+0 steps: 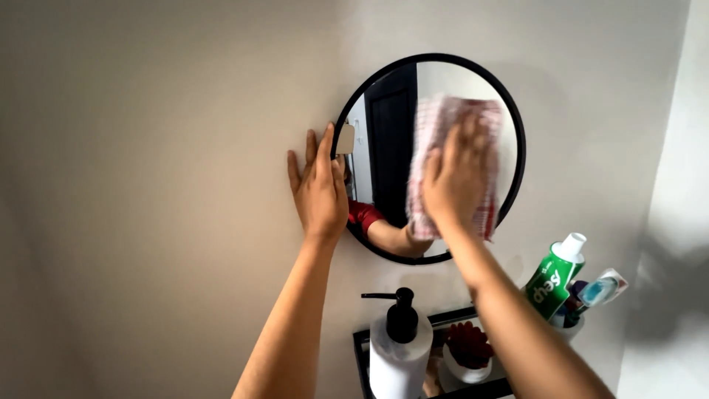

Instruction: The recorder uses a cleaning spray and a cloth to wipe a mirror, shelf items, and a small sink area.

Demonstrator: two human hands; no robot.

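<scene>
A round black-framed mirror (384, 96) hangs on a plain pale wall (162, 111), and everything else sits around it. The right hand (456, 177) presses a red-and-white checked cloth (443, 122) flat against the right half of the mirror's glass; its fingers (473, 137) are spread wide over the cloth, and both hand and cloth are blurred. The left hand (319, 188) lies open on the wall at the mirror's left edge, fingers (314, 151) straight and close together, the fingertips touching the black frame, holding nothing. In the uncovered left part of the glass a dark door and a red sleeve with a forearm are reflected.

Just below the mirror a black wire shelf (360, 347) is fixed to the wall. On it, below the mirror's lower left rim, stands a white pump bottle (395, 362) with a black pump head. To that bottle's right is a small red plant in a white pot (465, 353), partly hidden by the right forearm. Further right, below and right of the mirror, a white cup (570, 329) holds a green toothpaste tube (555, 277) with a white cap, tilted, and a toothbrush with a clear head cover (602, 290). At the far right, the wall meets a lighter wall at a corner.
</scene>
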